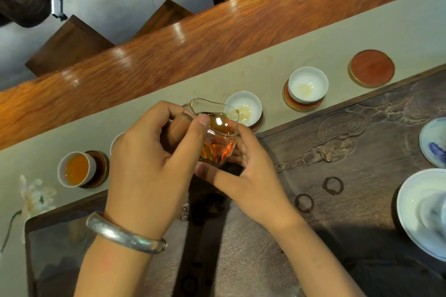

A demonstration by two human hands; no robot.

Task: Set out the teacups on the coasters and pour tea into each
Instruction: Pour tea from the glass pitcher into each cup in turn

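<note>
A glass pitcher (218,136) with amber tea is tilted, its spout over a white teacup (251,101) that holds a thin pale film of tea. My left hand (147,164) grips the pitcher's wooden handle. My right hand (248,173) supports the pitcher's base with its fingers. At the far left a teacup (74,169) full of amber tea leans half off its coaster (101,169). Another cup's rim (115,142) peeks out behind my left hand. To the right a nearly empty cup (307,83) stands on a coaster. Further right lies a bare red coaster (371,67).
The cups stand in a row on a beige runner (265,67) over a long wooden table (193,38). A dark carved tea tray (350,152) lies nearer me. Blue-and-white porcelain pieces (422,212) sit at its right edge. Wooden stools (70,43) stand beyond the table.
</note>
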